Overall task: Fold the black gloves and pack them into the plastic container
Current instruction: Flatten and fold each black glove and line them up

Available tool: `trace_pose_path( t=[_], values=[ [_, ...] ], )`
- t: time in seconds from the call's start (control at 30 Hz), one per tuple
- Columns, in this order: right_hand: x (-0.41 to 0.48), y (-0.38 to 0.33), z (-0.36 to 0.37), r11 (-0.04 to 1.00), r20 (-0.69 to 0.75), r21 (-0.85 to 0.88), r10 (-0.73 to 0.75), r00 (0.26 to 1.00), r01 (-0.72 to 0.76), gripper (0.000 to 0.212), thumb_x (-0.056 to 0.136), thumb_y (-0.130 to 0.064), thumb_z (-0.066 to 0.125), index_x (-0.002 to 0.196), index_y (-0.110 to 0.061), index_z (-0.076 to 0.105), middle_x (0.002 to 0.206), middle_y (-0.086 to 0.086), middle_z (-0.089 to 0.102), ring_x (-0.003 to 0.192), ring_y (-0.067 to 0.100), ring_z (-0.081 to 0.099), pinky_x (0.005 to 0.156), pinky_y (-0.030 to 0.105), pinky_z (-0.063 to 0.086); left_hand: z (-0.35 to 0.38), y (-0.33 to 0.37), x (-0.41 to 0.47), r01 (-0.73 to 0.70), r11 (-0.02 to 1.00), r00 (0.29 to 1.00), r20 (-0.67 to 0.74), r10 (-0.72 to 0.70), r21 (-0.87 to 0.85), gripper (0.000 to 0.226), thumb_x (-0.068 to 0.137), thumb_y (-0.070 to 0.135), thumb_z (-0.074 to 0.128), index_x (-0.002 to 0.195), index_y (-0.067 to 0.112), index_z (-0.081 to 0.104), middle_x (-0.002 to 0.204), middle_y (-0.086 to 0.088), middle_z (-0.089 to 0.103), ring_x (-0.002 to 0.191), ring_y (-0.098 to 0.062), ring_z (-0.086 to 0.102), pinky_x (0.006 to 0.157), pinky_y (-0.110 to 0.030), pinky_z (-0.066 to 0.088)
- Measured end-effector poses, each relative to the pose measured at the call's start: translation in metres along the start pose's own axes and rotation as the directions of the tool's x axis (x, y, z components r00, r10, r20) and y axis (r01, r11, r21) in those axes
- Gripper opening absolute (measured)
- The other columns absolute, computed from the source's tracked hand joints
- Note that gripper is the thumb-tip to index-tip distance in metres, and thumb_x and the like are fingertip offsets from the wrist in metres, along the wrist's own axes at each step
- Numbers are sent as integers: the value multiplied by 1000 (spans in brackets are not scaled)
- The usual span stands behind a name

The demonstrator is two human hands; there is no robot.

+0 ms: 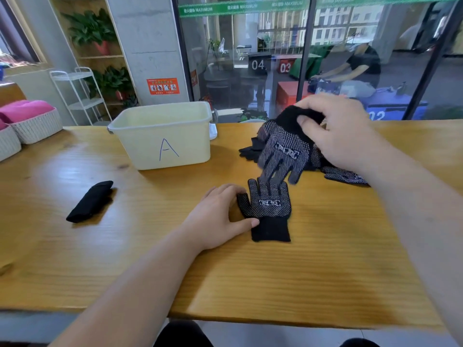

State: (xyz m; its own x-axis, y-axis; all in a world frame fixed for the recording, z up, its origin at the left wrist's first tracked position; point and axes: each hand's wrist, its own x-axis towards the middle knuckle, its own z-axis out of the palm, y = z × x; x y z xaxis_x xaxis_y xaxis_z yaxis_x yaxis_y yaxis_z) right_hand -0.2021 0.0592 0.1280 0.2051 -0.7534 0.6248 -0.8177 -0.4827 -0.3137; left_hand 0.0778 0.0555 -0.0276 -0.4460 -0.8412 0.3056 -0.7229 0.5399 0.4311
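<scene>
The lifted glove point(283, 151) is blurred; the right hand point(335, 131) partly hides the pile point(345, 175).

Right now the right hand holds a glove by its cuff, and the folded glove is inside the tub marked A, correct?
No. The head view shows the folded glove lying on the table, outside the tub marked A. The right hand does hold a glove by its cuff.

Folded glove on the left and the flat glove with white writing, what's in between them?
In the head view: bare table, then the left hand, touching the flat glove. Nothing else before the folded glove.
</scene>
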Motion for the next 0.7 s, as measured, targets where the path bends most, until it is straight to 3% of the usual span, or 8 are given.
trace_pose_path(
  t=[0.07,0.13,0.23,0.3,0.5,0.63,0.7],
  values=[
    [-7,-3,9,991,0,-54,-125,992,125,23,104,-18,60,122,-27,72,107,-8,65,100,20,62,84,40,50,-1,-2,-2,32,999,999,21,-31,-5,90,79,82,63,150,28,48,147,12,56,142,-9,45,125,-46,32],
    [-27,-2,30,979,96,-68,-186,978,193,27,101,-18,61,121,-34,72,107,-11,61,103,18,61,82,39,50,-2,-3,-2,54,998,998,38,-53,-18,100,77,83,65,155,26,42,151,10,55,145,-9,43,126,-45,31],
    [-75,6,73,972,300,-132,-149,942,195,30,99,-23,64,120,-44,68,109,-18,57,106,14,60,73,37,52,-2,-1,-1,68,997,996,60,-66,-24,106,78,81,69,161,28,30,153,13,53,147,-6,40,127,-43,29],
    [-100,11,93,974,347,-149,-110,931,170,31,100,-26,66,124,-44,68,113,-20,58,107,12,59,68,34,51,-4,2,-2,82,996,995,67,-80,-25,109,79,80,71,164,32,22,154,18,51,148,-4,37,129,-41,26],
    [-112,9,101,956,185,-237,-131,974,173,18,93,-27,74,109,-31,77,101,-16,70,94,17,66,60,30,48,-8,8,-5,118,992,990,81,-115,-33,115,80,78,73,168,33,14,160,17,45,153,-11,31,130,-44,23],
    [-94,7,98,992,-99,-80,87,991,-95,17,98,-25,72,113,-30,80,104,-12,79,93,17,72,73,39,58,-9,7,-4,116,993,989,99,-113,-32,120,77,80,74,168,32,12,160,16,46,152,-11,33,130,-45,25],
    [-91,7,94,994,-179,-32,96,979,-103,19,99,-24,72,116,-30,80,108,-12,79,93,15,73,76,38,58,-9,7,-4,119,992,988,102,-116,-32,123,75,82,75,168,33,11,160,16,46,152,-12,35,129,-45,26]
  ],
)
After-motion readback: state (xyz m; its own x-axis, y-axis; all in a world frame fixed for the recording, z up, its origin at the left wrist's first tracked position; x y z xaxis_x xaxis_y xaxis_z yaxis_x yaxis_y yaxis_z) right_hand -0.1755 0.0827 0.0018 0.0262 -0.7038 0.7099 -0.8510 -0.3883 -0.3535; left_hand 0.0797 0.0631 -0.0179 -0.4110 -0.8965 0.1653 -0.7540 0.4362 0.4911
